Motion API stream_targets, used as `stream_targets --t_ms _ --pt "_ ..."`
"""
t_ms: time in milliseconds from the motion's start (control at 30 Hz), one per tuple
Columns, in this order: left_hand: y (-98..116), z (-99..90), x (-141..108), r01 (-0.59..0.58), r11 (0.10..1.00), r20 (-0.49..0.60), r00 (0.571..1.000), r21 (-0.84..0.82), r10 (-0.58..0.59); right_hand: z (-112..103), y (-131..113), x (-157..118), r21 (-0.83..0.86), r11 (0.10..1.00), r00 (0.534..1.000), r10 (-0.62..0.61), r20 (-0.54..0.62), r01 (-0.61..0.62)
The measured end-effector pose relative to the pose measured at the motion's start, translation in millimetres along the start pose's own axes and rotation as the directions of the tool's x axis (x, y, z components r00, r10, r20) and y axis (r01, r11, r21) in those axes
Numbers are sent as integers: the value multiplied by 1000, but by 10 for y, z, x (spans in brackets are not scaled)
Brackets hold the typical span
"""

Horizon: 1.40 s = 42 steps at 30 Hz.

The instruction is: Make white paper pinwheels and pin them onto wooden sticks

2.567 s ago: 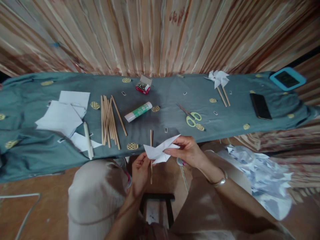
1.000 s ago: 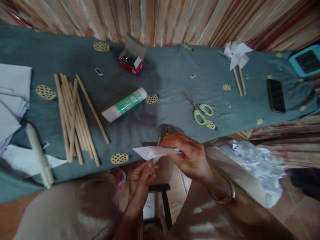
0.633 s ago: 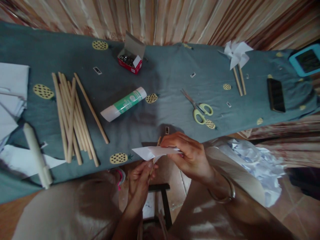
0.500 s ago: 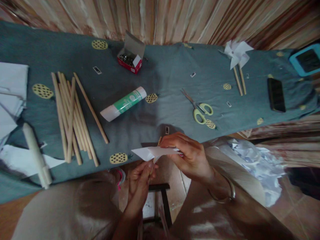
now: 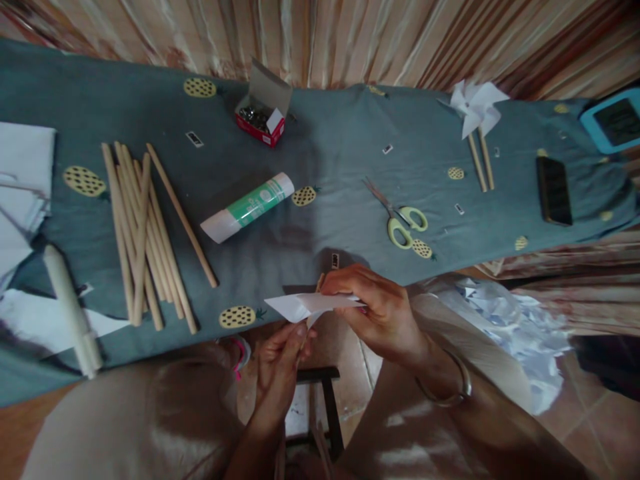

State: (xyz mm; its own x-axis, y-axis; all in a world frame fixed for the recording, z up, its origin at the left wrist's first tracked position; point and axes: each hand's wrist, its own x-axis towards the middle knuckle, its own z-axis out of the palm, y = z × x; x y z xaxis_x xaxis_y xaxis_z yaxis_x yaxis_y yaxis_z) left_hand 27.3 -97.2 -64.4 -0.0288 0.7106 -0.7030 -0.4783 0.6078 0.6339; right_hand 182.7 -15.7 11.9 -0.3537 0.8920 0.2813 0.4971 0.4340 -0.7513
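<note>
Your left hand (image 5: 280, 363) is pinching the stick (image 5: 321, 281), your right hand (image 5: 380, 310) is holding the white paper (image 5: 290, 308); aligning is seemingly needing steadiness.

White paper (image 5: 309, 307), folded (pinwheel-like, perhaps), spans a wooden stick (image 5: 320, 283).

Seemingly bare cloth between glue stick (image 5: 247, 208) and scissors (image 5: 397, 217)

A pleated curtain (image 5: 320, 40) in beige and reddish brown hangs behind the long counter (image 5: 345, 143) and past its right end. A grey-green cloth (image 5: 345, 220) printed with yellow pineapples covers the counter — wrinkled in places. Below lie brownish floor tiles (image 5: 595, 417) with pale joints — all in dim, soft light.
</note>
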Motion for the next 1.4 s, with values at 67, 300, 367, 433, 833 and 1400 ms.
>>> stream_targets --t_ms 67,300,367,433,833,1400 --pt "1 3 -1 14 1000 -15 1000 -2 -14 1 -4 2 -1 1000 1000 1 -2 -1" --pt "45 34 -4 36 999 -50 998 -5 -37 0 -15 7 -4 1000 1000 20 3 -20" --pt "46 42 3 49 999 -65 997 -22 -50 -3 -18 4 -2 1000 1000 25 3 -25" --pt "42 45 7 59 998 -72 996 -31 -61 -9 -23 1 1 999 999 39 5 -39" --pt "135 49 -81 -84 995 60 994 -60 88 -6 -14 3 201 920 941 339 15 -335" --pt "54 38 -59 41 999 -36 999 1 -41 -50 22 -52 16 1000 999 25 -38 -24"
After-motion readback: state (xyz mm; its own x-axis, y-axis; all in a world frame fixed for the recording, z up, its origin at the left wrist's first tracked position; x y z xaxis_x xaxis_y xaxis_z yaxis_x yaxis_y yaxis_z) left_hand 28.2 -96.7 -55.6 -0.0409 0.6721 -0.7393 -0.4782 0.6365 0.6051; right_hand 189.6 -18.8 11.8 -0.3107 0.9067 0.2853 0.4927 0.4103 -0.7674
